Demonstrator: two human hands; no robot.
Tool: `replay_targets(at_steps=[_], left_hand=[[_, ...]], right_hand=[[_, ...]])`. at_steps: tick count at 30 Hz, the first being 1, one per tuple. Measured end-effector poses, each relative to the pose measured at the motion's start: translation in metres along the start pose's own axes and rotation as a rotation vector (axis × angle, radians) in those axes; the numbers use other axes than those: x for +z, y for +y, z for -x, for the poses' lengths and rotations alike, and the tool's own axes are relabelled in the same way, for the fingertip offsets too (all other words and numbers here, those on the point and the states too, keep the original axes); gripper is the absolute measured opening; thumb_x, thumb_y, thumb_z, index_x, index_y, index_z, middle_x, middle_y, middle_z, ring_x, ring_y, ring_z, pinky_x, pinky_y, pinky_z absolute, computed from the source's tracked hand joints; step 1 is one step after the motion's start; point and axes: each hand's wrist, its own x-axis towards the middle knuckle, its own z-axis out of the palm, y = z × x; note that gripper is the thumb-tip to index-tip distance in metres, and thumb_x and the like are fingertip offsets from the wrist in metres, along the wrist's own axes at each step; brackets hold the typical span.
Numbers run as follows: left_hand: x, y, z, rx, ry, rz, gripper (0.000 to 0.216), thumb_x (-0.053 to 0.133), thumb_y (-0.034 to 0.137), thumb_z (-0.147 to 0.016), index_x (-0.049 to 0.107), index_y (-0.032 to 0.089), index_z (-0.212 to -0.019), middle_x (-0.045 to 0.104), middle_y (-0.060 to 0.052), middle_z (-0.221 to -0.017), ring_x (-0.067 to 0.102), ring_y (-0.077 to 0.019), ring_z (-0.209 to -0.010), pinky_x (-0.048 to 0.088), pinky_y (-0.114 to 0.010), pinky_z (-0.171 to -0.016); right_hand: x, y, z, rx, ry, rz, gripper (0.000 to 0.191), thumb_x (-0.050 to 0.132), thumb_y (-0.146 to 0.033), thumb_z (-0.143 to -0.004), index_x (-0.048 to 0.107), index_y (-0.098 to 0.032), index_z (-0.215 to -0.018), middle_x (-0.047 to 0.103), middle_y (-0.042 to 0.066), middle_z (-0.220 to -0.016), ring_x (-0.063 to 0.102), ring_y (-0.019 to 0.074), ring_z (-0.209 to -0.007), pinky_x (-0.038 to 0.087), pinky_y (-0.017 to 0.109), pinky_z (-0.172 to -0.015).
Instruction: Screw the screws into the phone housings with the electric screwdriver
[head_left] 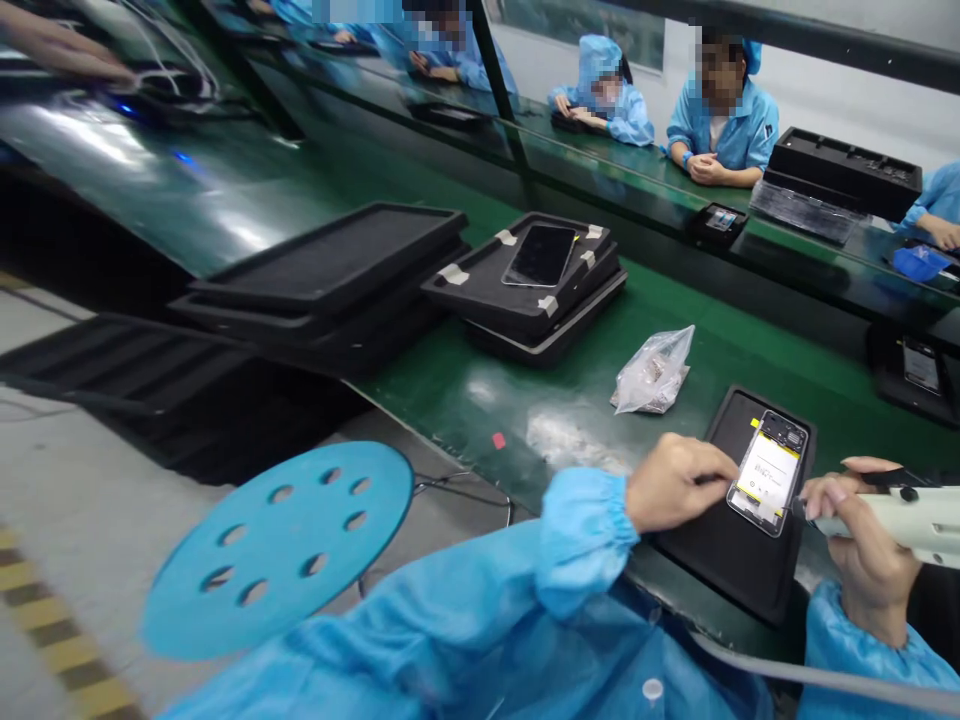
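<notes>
An opened phone point(769, 470) with a white and yellow battery label lies on a black mat point(727, 550) at the near edge of the green table. My left hand point(675, 482) rests on the mat with its fingers curled against the phone's left edge, holding it in place. My right hand point(862, 540) is wrapped round a white electric screwdriver point(900, 520), whose tip points at the phone's lower right corner. Both arms wear blue sleeves.
A clear plastic bag point(654, 375) of small parts lies behind the mat. Further back stand stacked black trays point(330, 270) and a tray pile carrying a dark phone point(540, 255). A blue perforated stool point(277, 545) stands left. Several people in blue sit across the line.
</notes>
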Motion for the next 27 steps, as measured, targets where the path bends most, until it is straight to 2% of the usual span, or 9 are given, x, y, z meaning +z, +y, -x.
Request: replay_targets(at_steps=[3, 6, 9, 11, 14, 18, 24, 27], left_hand=[[0.043, -0.012, 0.005, -0.194, -0.089, 0.126, 0.005, 0.068, 0.014, -0.076, 0.072, 0.014, -0.079, 0.074, -0.002, -0.077, 0.07, -0.0132, -0.071, 0.053, -0.017, -0.067], [0.062, -0.023, 0.012, -0.238, -0.102, 0.131, 0.013, 0.073, 0.023, -0.075, 0.072, 0.014, -0.085, 0.074, -0.003, -0.077, 0.069, -0.0135, -0.068, 0.053, -0.018, -0.065], [0.064, -0.026, 0.018, -0.149, -0.138, 0.013, 0.016, 0.067, 0.028, -0.082, 0.07, 0.016, -0.092, 0.074, -0.003, -0.078, 0.069, -0.0146, -0.069, 0.053, -0.022, -0.07], [0.062, -0.026, 0.019, -0.07, -0.174, -0.064, 0.017, 0.059, 0.026, -0.087, 0.069, 0.017, -0.096, 0.074, -0.003, -0.079, 0.068, -0.0148, -0.07, 0.052, -0.025, -0.073], [0.06, -0.025, 0.02, 0.008, -0.197, -0.103, 0.021, 0.051, 0.022, -0.089, 0.067, 0.017, -0.101, 0.074, -0.004, -0.081, 0.069, -0.0148, -0.073, 0.051, -0.025, -0.075], [0.06, -0.023, 0.019, 0.038, -0.207, -0.122, 0.023, 0.05, 0.02, -0.088, 0.066, 0.018, -0.104, 0.074, -0.004, -0.083, 0.069, -0.015, -0.076, 0.05, -0.025, -0.075], [0.061, -0.023, 0.019, 0.041, -0.226, -0.145, 0.024, 0.051, 0.019, -0.086, 0.064, 0.017, -0.106, 0.073, -0.003, -0.08, 0.069, -0.0141, -0.073, 0.05, -0.025, -0.075], [0.061, -0.024, 0.019, 0.046, -0.21, -0.149, 0.024, 0.05, 0.019, -0.086, 0.063, 0.017, -0.106, 0.073, -0.002, -0.077, 0.068, -0.0139, -0.07, 0.05, -0.026, -0.074]], right_hand=[[0.007, 0.003, 0.0, -0.011, -0.013, -0.037, 0.023, 0.066, -0.021, -0.081, 0.049, -0.02, -0.097, 0.055, -0.004, -0.058, 0.058, 0.0181, -0.057, 0.048, 0.035, -0.061], [0.007, 0.008, 0.002, -0.004, -0.078, -0.084, 0.014, 0.062, -0.022, -0.083, 0.049, -0.02, -0.081, 0.054, -0.002, -0.057, 0.057, 0.0177, -0.056, 0.048, 0.034, -0.06], [0.004, 0.012, 0.005, 0.011, -0.075, -0.117, 0.01, 0.06, -0.02, -0.084, 0.05, -0.021, -0.083, 0.053, -0.003, -0.057, 0.057, 0.018, -0.056, 0.048, 0.034, -0.059], [0.003, 0.013, 0.006, 0.022, -0.078, -0.109, 0.008, 0.059, -0.019, -0.085, 0.051, -0.022, -0.086, 0.054, -0.003, -0.058, 0.057, 0.0186, -0.057, 0.047, 0.035, -0.06], [0.004, 0.013, 0.006, 0.021, -0.124, -0.069, 0.011, 0.058, -0.021, -0.086, 0.05, -0.02, -0.078, 0.055, 0.0, -0.058, 0.057, 0.0183, -0.057, 0.046, 0.034, -0.06], [0.012, 0.008, 0.006, 0.052, -0.077, -0.06, 0.014, 0.062, -0.026, -0.083, 0.05, -0.019, -0.081, 0.054, -0.001, -0.054, 0.054, 0.0174, -0.049, 0.046, 0.035, -0.058], [0.015, 0.011, 0.009, 0.036, -0.074, -0.066, 0.019, 0.062, -0.025, -0.083, 0.048, -0.02, -0.095, 0.056, -0.003, -0.056, 0.056, 0.0185, -0.053, 0.047, 0.036, -0.059], [0.013, 0.013, 0.009, 0.039, -0.086, -0.048, 0.019, 0.062, -0.025, -0.084, 0.047, -0.02, -0.094, 0.056, -0.002, -0.057, 0.056, 0.0186, -0.053, 0.048, 0.037, -0.06]])
